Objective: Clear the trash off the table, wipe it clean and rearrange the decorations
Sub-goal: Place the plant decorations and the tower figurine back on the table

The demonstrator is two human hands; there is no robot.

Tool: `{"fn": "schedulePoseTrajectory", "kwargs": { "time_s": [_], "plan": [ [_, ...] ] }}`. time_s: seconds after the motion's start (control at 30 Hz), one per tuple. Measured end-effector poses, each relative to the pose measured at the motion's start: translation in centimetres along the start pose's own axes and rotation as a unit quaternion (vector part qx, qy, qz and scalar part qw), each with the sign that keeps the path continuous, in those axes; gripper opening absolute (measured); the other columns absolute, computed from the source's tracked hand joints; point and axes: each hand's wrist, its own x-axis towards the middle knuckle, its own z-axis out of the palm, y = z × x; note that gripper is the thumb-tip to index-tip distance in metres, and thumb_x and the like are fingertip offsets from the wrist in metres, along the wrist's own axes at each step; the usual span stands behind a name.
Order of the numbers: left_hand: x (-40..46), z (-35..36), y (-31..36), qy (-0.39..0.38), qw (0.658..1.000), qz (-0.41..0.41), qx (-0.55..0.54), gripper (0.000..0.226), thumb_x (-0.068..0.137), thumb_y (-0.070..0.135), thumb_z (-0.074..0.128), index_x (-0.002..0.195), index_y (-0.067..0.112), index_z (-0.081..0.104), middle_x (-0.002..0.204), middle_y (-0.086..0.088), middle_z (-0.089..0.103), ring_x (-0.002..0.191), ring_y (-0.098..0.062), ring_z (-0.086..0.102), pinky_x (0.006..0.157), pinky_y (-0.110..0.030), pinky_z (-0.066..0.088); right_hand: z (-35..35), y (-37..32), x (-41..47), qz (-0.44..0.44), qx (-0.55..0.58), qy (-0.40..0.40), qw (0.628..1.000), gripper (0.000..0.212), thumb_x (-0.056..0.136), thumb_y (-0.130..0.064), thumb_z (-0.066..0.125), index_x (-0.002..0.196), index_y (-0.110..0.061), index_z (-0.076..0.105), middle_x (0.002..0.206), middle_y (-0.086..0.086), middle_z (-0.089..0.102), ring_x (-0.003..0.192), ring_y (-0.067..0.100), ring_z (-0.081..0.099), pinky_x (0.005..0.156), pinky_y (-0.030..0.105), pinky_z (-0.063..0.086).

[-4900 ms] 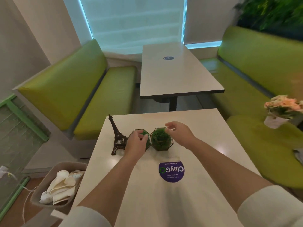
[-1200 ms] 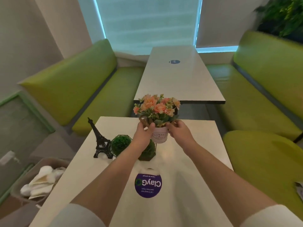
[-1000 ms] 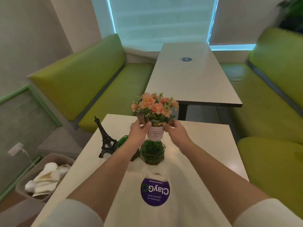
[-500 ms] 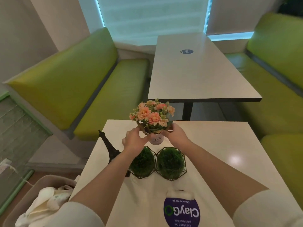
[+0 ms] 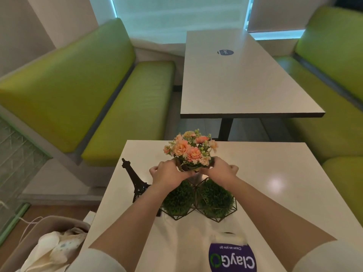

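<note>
Here, left to right: an Eiffel Tower model is standing on the table; the left hand and right hand are gripping the flower pot behind two moss balls. Arranging seems underway; next, likely releasing it gently.

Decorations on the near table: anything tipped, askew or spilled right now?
Nothing stands out. The tower stands upright at the left; the two moss balls sit side by side in their wire frames. Both hands, left and right, hold the flowers upright just behind them. No spill shows on the table.
</note>
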Motion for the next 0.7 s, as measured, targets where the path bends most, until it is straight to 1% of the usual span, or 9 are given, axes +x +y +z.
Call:
{"fn": "schedulePoseTrajectory", "kwargs": {
  "time_s": [0.1, 0.17, 0.23, 0.27, 0.33, 0.43, 0.53, 0.7],
  "plan": [
    [0.0, 0.0, -0.2, -0.016, 1.0, -0.005, -0.012, 0.065, 0.067, 0.085, 0.054, 0.111, 0.039, 0.063, 0.108, 0.011, 0.066, 0.112, -0.018, 0.051, 0.093, -0.04, 0.031, 0.3, 0.4, 0.4, 0.012, 0.004, 0.002, 1.0, 0.019, 0.094, -0.047, 0.056, 0.104, -0.032, 0.05, 0.108, -0.004, 0.065, 0.115, 0.022, 0.052, 0.104, 0.042, 0.022],
    [-0.3, 0.1, -0.4, -0.035, 0.999, -0.015, -0.039, 0.051, 0.078, 0.076, 0.052, 0.111, 0.04, 0.063, 0.105, 0.01, 0.063, 0.11, -0.018, 0.05, 0.09, -0.037, 0.028, 0.4, 0.8, 0.5, 0.028, 0.011, 0.004, 1.0, 0.029, 0.095, -0.048, 0.054, 0.117, -0.03, 0.054, 0.102, -0.005, 0.063, 0.112, 0.022, 0.052, 0.097, 0.038, 0.022],
    [-0.5, 0.0, -0.5, -0.041, 0.996, -0.037, -0.065, 0.034, 0.091, 0.062, 0.045, 0.109, 0.039, 0.062, 0.103, 0.009, 0.064, 0.109, -0.02, 0.053, 0.084, -0.035, 0.024, 0.4, 1.0, 0.5, 0.037, 0.018, 0.01, 0.999, 0.036, 0.096, -0.048, 0.052, 0.127, -0.03, 0.053, 0.106, -0.003, 0.065, 0.111, 0.022, 0.052, 0.087, 0.035, 0.02],
    [-0.5, -0.1, -0.4, -0.038, 0.995, -0.05, -0.073, 0.032, 0.095, 0.056, 0.04, 0.108, 0.037, 0.062, 0.103, 0.007, 0.066, 0.107, -0.022, 0.055, 0.083, -0.035, 0.023, 0.3, 1.1, 0.5, 0.041, 0.023, 0.014, 0.999, 0.037, 0.096, -0.047, 0.052, 0.129, -0.03, 0.054, 0.112, -0.002, 0.066, 0.111, 0.023, 0.051, 0.084, 0.034, 0.02],
    [-0.3, -0.4, -0.2, -0.029, 0.993, -0.074, -0.086, 0.035, 0.097, 0.053, 0.038, 0.114, 0.034, 0.062, 0.107, 0.003, 0.067, 0.107, -0.024, 0.055, 0.085, -0.036, 0.024, 0.1, 1.1, 0.5, 0.051, 0.033, 0.019, 0.998, 0.035, 0.096, -0.043, 0.055, 0.129, -0.031, 0.056, 0.118, -0.001, 0.066, 0.107, 0.022, 0.051, 0.081, 0.034, 0.019],
    [0.0, -0.6, 0.0, -0.026, 0.989, -0.098, -0.106, 0.043, 0.095, 0.058, 0.044, 0.123, 0.031, 0.061, 0.114, 0.001, 0.067, 0.112, -0.026, 0.055, 0.087, -0.039, 0.025, 0.0, 1.2, 0.7, 0.057, 0.037, 0.019, 0.997, 0.031, 0.096, -0.038, 0.057, 0.126, -0.031, 0.06, 0.119, -0.002, 0.065, 0.096, 0.018, 0.044, 0.081, 0.034, 0.02],
    [0.0, -0.6, 0.0, -0.022, 0.987, -0.109, -0.116, 0.045, 0.092, 0.06, 0.05, 0.121, 0.029, 0.065, 0.113, 0.0, 0.068, 0.111, -0.027, 0.055, 0.086, -0.039, 0.024, -0.1, 1.5, 0.7, 0.057, 0.037, 0.02, 0.997, 0.03, 0.097, -0.035, 0.055, 0.126, -0.029, 0.061, 0.118, -0.001, 0.065, 0.095, 0.016, 0.041, 0.083, 0.035, 0.021],
    [-0.2, -0.5, 0.1, -0.021, 0.987, -0.11, -0.114, 0.046, 0.088, 0.063, 0.054, 0.116, 0.03, 0.068, 0.109, 0.0, 0.069, 0.109, -0.027, 0.055, 0.084, -0.038, 0.024, -0.3, 2.1, 0.3, 0.05, 0.033, 0.027, 0.998, 0.026, 0.098, -0.036, 0.054, 0.121, -0.03, 0.064, 0.116, -0.002, 0.066, 0.095, 0.016, 0.042, 0.087, 0.037, 0.023]
  ]
}}
